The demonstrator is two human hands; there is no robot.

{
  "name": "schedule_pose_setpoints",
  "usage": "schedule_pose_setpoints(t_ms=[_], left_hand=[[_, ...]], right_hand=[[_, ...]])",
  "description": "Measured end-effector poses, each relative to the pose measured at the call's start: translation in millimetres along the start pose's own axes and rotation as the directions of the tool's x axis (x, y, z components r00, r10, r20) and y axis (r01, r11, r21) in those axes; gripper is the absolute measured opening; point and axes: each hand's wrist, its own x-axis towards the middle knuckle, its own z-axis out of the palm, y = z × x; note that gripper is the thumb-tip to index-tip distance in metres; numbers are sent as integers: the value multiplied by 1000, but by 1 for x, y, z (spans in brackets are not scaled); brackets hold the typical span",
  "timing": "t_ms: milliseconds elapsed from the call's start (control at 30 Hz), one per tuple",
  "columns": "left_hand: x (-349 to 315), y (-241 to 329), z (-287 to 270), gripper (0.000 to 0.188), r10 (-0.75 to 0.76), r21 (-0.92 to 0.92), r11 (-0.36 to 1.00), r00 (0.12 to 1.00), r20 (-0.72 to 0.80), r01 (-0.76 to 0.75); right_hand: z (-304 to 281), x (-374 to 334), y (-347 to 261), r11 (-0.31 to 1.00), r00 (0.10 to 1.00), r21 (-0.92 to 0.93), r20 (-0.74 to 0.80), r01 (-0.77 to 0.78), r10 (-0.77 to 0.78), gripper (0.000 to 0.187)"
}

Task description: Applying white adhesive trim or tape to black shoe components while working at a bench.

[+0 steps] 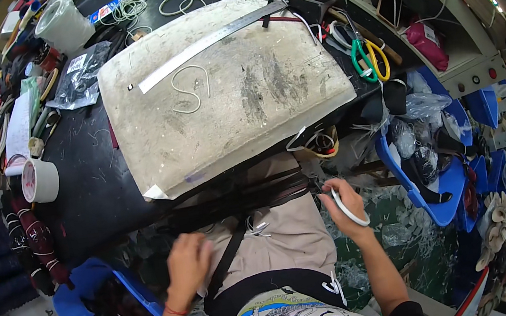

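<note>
Over the left side of my lap is my left hand point(189, 264), fingers loosely bent and a little blurred, with nothing visible in them. A red string circles that wrist. My right hand point(342, 202) is raised beside my right thigh, fingers partly bent and apart. A white curved band point(352, 210) lies across it from the fingers to the wrist; whether it is worn or gripped is unclear. Between the hands, a bundle of dark straps point(240, 202) lies across my thighs. One black strap point(227, 258) runs down toward my waist.
Ahead, a pale worn board point(225, 97) bears a steel ruler point(205, 45) and a bent cord point(195, 88). Scissors with green and yellow handles point(370, 61) lie to its right. A tape roll point(40, 180) stands left. Blue bins point(84, 291) flank me; plastic scraps litter the floor.
</note>
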Motion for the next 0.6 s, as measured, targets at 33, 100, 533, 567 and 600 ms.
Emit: schedule_pose_setpoints(t_ms=[33,100,533,567,600], left_hand=[[-2,7,13,24,36,24,999,999,39,-37],[-1,14,33,26,73,45,996,994,78,-76],[-45,-33,-28,27,-408,-743,622,912,-42,245],[-55,-50,-34,28,-466,-746,619,880,-97,245],[-67,-67,-35,31,-526,-710,640,841,-126,294]], right_hand=[[10,-3,2,999,998,36,-53,24,-22,26],[26,-5,3,996,999,79,-39,33,-30,25],[40,7,11,908,918,-153,-3,391,-396,28],[40,8,12,902,914,-167,-7,398,-405,26],[40,8,10,902,915,-169,-7,397,-404,26]])
